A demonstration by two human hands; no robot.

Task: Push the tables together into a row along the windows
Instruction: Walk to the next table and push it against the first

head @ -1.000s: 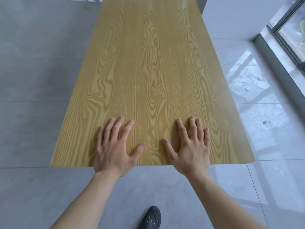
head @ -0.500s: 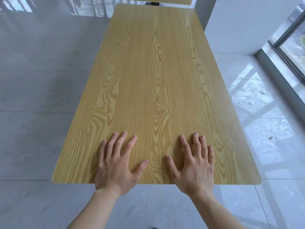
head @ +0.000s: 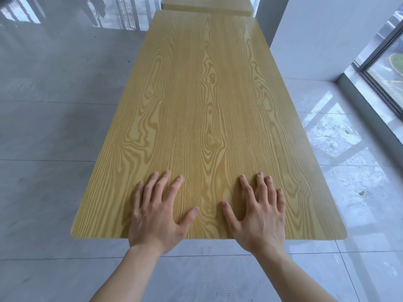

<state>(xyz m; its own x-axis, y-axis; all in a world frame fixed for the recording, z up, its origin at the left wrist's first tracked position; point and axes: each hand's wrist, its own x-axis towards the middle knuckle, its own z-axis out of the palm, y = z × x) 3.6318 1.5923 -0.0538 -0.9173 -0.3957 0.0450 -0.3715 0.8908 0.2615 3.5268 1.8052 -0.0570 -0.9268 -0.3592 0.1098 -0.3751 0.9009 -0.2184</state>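
A long table with a yellow wood-grain top point(head: 202, 101) stretches away from me. My left hand point(head: 156, 211) lies flat on its near end, fingers spread and straight. My right hand point(head: 258, 212) presses flat beside it, a little to the right, fingers also spread. Both palms overlap the near edge. At the far end a second table of the same wood point(head: 207, 5) shows at the top of the view, its near edge close to the far edge of mine, a narrow dark gap between them.
A white pillar point(head: 327, 35) stands at the right, close to the table's far right corner. A window with a dark frame point(head: 390, 68) runs along the right side. Grey glossy floor tiles point(head: 54, 127) spread to the left and under me.
The table has slid forward with both hands flat on it. The second table at the far end has come into view and the gap to it has narrowed. My shoe has left the view.
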